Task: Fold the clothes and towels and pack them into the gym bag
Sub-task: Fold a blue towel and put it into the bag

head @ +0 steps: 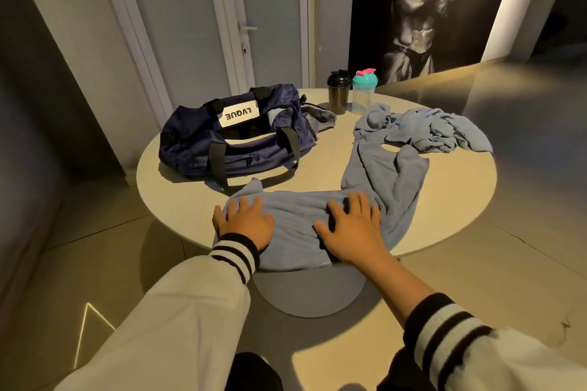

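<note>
Both hands, left hand (pixel 244 221) and right hand (pixel 351 228), press flat on a blue towel (pixel 298 209) at the table's (pixel 451 200) near edge; folding barely begun, navy gym bag (pixel 235 140) apparently unpacked.

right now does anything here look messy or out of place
A pale blue cloth lies crumpled at the far right of the round beige table, and the blue towel under the left hand and right hand droops over its near edge.
</note>
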Tool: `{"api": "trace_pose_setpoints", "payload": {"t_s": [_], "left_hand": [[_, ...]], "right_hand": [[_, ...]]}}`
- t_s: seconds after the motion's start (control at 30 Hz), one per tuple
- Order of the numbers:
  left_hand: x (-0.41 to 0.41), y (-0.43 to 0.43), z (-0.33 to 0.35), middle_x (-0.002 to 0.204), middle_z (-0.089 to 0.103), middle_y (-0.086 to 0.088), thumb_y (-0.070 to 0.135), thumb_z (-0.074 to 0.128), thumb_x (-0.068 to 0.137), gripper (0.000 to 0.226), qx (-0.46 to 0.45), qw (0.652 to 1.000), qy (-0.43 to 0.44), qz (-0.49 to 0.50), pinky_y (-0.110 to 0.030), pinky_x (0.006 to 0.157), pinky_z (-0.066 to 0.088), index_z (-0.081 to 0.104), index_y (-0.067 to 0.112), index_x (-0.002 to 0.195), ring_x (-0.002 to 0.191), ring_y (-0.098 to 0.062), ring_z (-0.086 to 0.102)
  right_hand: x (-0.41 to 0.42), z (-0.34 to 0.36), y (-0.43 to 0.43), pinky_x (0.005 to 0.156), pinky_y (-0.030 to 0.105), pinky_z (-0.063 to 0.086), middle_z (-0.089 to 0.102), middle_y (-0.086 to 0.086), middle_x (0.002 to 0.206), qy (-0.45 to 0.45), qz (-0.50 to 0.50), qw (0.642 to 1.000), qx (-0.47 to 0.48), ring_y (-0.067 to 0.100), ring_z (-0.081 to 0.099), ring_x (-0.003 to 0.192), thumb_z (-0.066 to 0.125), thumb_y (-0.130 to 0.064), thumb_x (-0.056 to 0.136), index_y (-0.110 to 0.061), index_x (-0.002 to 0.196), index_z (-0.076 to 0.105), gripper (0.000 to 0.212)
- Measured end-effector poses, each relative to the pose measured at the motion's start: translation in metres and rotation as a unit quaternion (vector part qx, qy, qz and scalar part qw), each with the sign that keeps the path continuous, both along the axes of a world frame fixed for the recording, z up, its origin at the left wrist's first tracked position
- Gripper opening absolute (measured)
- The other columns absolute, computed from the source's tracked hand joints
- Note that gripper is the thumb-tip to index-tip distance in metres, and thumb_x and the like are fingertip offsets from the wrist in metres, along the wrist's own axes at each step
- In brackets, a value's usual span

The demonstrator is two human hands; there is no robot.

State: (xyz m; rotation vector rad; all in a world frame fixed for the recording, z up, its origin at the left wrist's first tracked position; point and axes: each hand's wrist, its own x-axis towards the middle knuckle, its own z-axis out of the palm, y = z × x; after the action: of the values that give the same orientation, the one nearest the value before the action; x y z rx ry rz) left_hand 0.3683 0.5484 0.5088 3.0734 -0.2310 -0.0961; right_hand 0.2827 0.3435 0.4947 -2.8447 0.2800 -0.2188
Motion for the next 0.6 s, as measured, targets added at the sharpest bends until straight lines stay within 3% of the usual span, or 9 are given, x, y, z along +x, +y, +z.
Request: {"api": "trace_pose_setpoints", "payload": {"t_s": [0.07, 0.13, 0.17, 0.23, 0.33, 0.4, 0.5, 0.57, 0.6], "left_hand": [[-0.011, -0.018, 0.004, 0.166, 0.016, -0.004, 0.048, 0.024, 0.105, 0.054, -0.031, 0.999, -0.016, -0.035, -0.053, 0.123, 0.002, 0.021, 0.031, 0.156, 0.152, -0.028, 0.011], [-0.021, -0.033, 0.000, 0.167, 0.014, -0.001, 0.052, 0.023, 0.104, 0.055, -0.067, 0.993, 0.003, -0.101, -0.049, 0.124, 0.008, 0.022, 0.033, 0.156, 0.152, -0.025, 0.012], [-0.025, -0.035, -0.004, 0.167, 0.010, 0.000, 0.056, 0.021, 0.104, 0.058, -0.068, 0.990, 0.020, -0.120, -0.048, 0.124, 0.007, 0.019, 0.033, 0.157, 0.153, -0.024, 0.009], [-0.023, -0.032, -0.008, 0.168, 0.002, 0.003, 0.061, 0.018, 0.102, 0.063, -0.057, 0.990, 0.026, -0.128, -0.046, 0.125, 0.003, 0.012, 0.034, 0.159, 0.154, -0.022, 0.002], [-0.010, -0.022, -0.009, 0.168, -0.001, 0.002, 0.061, 0.017, 0.102, 0.064, -0.054, 0.993, 0.026, -0.102, -0.048, 0.125, 0.002, 0.008, 0.033, 0.159, 0.154, -0.022, 0.001], [0.000, -0.021, -0.008, 0.168, -0.001, 0.001, 0.057, 0.018, 0.104, 0.062, -0.043, 0.997, 0.028, -0.056, -0.050, 0.124, 0.003, 0.008, 0.032, 0.160, 0.154, -0.023, 0.002], [-0.003, -0.038, 0.001, 0.166, 0.011, -0.005, 0.046, 0.036, 0.104, 0.060, -0.003, 0.999, -0.029, -0.037, -0.050, 0.123, 0.010, 0.017, 0.026, 0.157, 0.152, -0.028, 0.013], [-0.017, -0.063, 0.005, 0.160, 0.031, -0.004, 0.035, 0.041, 0.104, 0.048, -0.088, 0.985, -0.082, -0.123, -0.042, 0.118, 0.026, 0.034, 0.026, 0.151, 0.142, -0.024, 0.033], [-0.025, -0.074, 0.006, 0.154, 0.041, -0.002, 0.034, 0.040, 0.105, 0.042, -0.164, 0.970, -0.062, -0.167, -0.035, 0.112, 0.035, 0.042, 0.027, 0.146, 0.134, -0.019, 0.043]], "right_hand": [[0.001, 0.000, 0.002, 0.111, 0.047, 0.035, 0.034, 0.011, 0.140, -0.050, 0.042, 0.997, 0.051, 0.031, 0.033, 0.134, 0.048, -0.056, 0.096, -0.029, 0.143, 0.045, 0.054], [0.004, 0.002, 0.001, 0.095, 0.042, 0.048, 0.045, 0.006, 0.126, -0.056, 0.078, 0.988, 0.120, 0.026, 0.049, 0.117, 0.052, -0.044, 0.099, -0.027, 0.141, 0.050, 0.045], [0.004, 0.002, -0.002, 0.092, 0.041, 0.049, 0.050, 0.007, 0.124, -0.058, 0.089, 0.986, 0.131, 0.027, 0.053, 0.114, 0.052, -0.036, 0.101, -0.025, 0.140, 0.052, 0.041], [0.006, -0.002, -0.015, 0.095, 0.042, 0.044, 0.057, 0.008, 0.124, -0.093, 0.069, 0.991, 0.062, 0.030, 0.053, 0.118, 0.047, -0.029, 0.101, -0.021, 0.135, 0.058, 0.036], [0.000, -0.006, -0.039, 0.113, 0.048, 0.025, 0.041, 0.010, 0.148, -0.055, -0.056, 0.996, -0.032, 0.032, 0.028, 0.141, 0.030, -0.048, 0.101, -0.029, 0.137, 0.054, 0.047], [-0.007, -0.006, -0.045, 0.116, 0.047, 0.023, 0.028, 0.013, 0.158, -0.017, -0.098, 0.995, -0.016, 0.035, 0.023, 0.141, 0.024, -0.054, 0.102, -0.033, 0.147, 0.043, 0.053], [-0.013, -0.005, -0.040, 0.106, 0.041, 0.033, 0.041, 0.011, 0.148, -0.086, -0.064, 0.994, 0.012, 0.033, 0.040, 0.130, 0.034, -0.044, 0.104, -0.027, 0.148, 0.044, 0.048], [-0.016, 0.000, -0.039, 0.101, 0.034, 0.039, 0.049, 0.008, 0.140, -0.135, 0.005, 0.984, 0.118, 0.029, 0.051, 0.122, 0.046, -0.026, 0.104, -0.019, 0.141, 0.054, 0.039], [-0.018, 0.003, -0.042, 0.099, 0.029, 0.040, 0.051, 0.008, 0.138, -0.152, 0.031, 0.974, 0.162, 0.026, 0.053, 0.119, 0.049, -0.017, 0.102, -0.015, 0.136, 0.059, 0.035]]}}
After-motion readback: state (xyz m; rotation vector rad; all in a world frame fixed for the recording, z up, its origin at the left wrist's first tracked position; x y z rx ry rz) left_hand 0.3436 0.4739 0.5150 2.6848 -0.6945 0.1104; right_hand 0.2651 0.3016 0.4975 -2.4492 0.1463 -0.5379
